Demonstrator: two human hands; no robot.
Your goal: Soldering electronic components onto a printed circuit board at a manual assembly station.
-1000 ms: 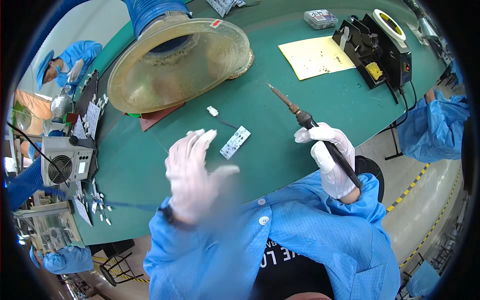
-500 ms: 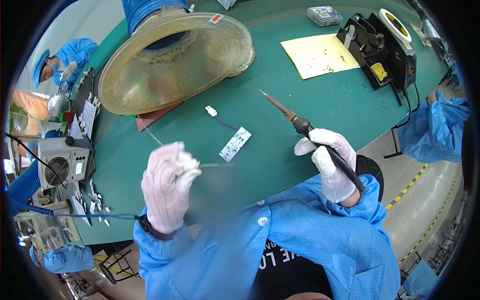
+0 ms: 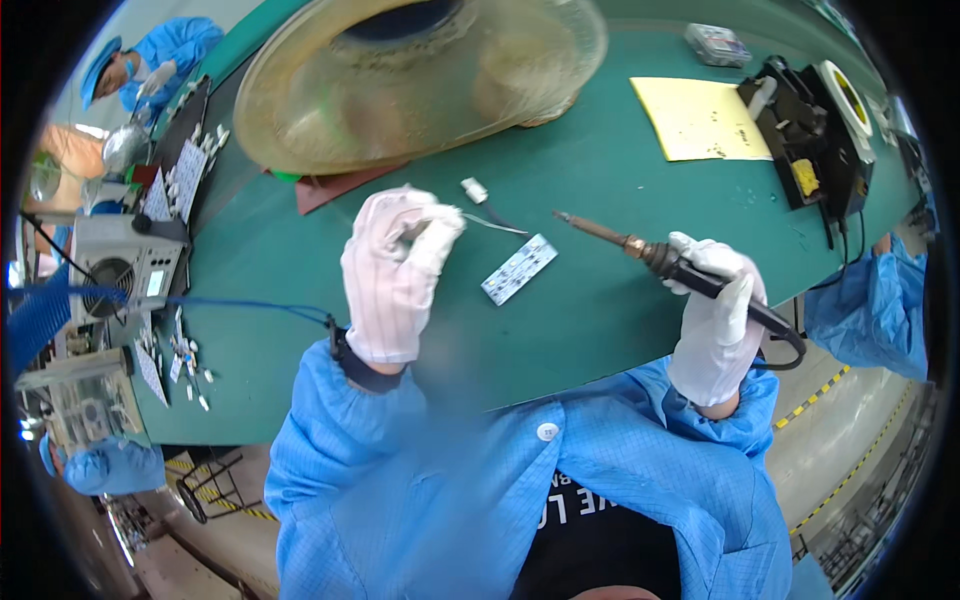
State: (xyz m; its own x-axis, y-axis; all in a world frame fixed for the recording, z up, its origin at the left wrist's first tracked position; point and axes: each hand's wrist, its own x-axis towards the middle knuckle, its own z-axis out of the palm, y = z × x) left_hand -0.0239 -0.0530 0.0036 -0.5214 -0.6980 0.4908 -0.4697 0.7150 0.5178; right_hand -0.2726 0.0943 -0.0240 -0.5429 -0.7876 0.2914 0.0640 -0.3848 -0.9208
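My gloved right hand (image 3: 722,310) is closed round the black handle of a soldering iron (image 3: 650,256), its tip aimed up and left. My gloved left hand (image 3: 398,270) pinches a thin, pale solder wire (image 3: 492,224), whose free end reaches over to the far edge of a small white circuit board (image 3: 519,269). Whether the wire touches the board I cannot tell. The board lies flat and tilted on the green table (image 3: 420,410). From its far end dark leads run to a white connector (image 3: 474,190). The iron's tip stands apart, to the right of the wire's end.
A large translucent fume hood (image 3: 420,120) overhangs the back, above a reddish-brown pad (image 3: 345,187). At the far right sit yellow paper (image 3: 695,120), a soldering stand (image 3: 800,130) and a plastic box (image 3: 718,45). Circuit boards (image 3: 187,175) and a grey instrument (image 3: 135,265) line the left. Co-workers sit nearby.
My left hand has moved away from me and right, bringing the solder wire to the board. The iron's tip has come nearer the board. My view has shifted, so the hood and stand sit differently.
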